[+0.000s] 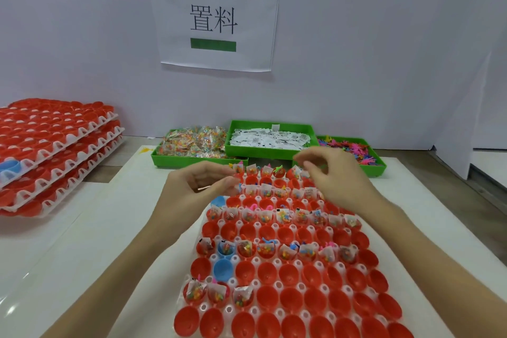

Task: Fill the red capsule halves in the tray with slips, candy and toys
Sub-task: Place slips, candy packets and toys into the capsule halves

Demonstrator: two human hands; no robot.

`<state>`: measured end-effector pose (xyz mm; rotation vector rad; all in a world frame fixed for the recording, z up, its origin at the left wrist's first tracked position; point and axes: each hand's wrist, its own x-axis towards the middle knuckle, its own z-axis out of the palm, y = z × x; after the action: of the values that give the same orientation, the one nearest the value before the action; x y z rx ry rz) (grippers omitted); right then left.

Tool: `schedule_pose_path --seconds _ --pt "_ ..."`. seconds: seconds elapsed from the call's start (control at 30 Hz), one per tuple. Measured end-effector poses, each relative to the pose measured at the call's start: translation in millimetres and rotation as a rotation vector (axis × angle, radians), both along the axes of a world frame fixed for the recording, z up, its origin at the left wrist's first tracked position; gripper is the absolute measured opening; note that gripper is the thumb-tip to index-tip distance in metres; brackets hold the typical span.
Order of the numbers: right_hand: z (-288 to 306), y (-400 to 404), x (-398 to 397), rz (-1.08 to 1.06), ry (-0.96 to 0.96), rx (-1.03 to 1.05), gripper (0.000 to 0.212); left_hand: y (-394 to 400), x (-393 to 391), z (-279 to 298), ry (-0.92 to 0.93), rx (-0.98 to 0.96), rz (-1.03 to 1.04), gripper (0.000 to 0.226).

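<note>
Left hand (203, 181) fingers curled, pinching something small at the far-left row of the tray (241, 274); what it is, can't tell. Right hand (333, 173) fingers curled over the far-right row, contents unclear. Red capsule halves (315, 299) fill the tray, alternate rows stuffed. Behind: candy bin (192, 143), slips bin (270, 138), toys bin (354, 149). Stacked trays (52, 145) left on counter (82, 241).

Both hands (201, 180) (333, 173) over the tray's (219, 258) far red capsule halves (315, 300)
</note>
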<state>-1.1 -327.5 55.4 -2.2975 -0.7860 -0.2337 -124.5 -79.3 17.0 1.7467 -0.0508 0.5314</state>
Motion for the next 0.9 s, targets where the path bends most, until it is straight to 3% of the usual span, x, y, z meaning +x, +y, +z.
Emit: schedule_pose_path --seconds 0.17,0.27,0.33,0.47,0.67,0.9 --pt "4 26 88 -0.139 -0.045 -0.37 0.041 -1 -4 -4 -0.005 0.022 -0.113 0.016" --pt "0 36 115 -0.197 0.011 -0.451 0.02 0 -5 -5 -0.022 0.025 -0.101 0.016" --pt "0 42 123 -0.195 0.042 -0.475 0.025 2 -4 -6 -0.035 0.034 -0.098 0.015" --pt "3 47 134 -0.204 0.104 -0.441 0.015 4 -4 -6 -0.049 0.057 -0.083 0.016" --pt "10 47 141 -0.197 0.161 -0.517 0.035 2 -5 -9 -0.027 0.069 -0.064 0.015" --pt "8 48 145 -0.206 0.13 -0.523 0.022 1 -4 -9 -0.019 0.056 -0.059 0.015"
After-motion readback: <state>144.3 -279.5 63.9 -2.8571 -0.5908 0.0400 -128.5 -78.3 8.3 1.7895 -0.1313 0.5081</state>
